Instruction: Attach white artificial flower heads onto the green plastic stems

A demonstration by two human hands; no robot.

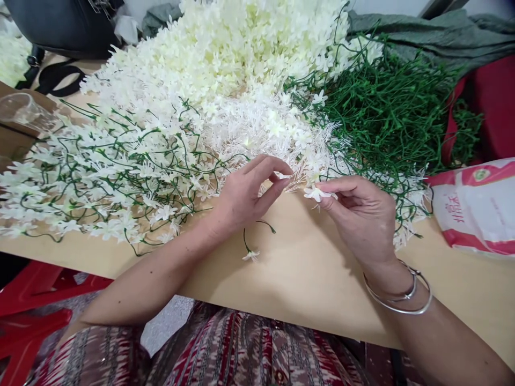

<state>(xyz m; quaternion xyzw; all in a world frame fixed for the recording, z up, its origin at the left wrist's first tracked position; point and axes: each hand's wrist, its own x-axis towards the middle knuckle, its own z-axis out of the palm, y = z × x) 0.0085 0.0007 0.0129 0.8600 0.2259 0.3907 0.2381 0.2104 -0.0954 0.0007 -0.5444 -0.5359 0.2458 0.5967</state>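
On the table point(298, 279), over my link, I see stemmed flowers point(163, 213) left, loose blossoms point(241, 48) heaped behind, stems point(394, 107) piled right, a packet point(478, 206) before their right end.

Pink-white packet point(478, 214): pink characters point(455, 208); not legible

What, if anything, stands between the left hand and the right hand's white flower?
Nothing visible blocks the left hand from the white flower. White filaments show by the left fingertips; whether held or behind is unclear.
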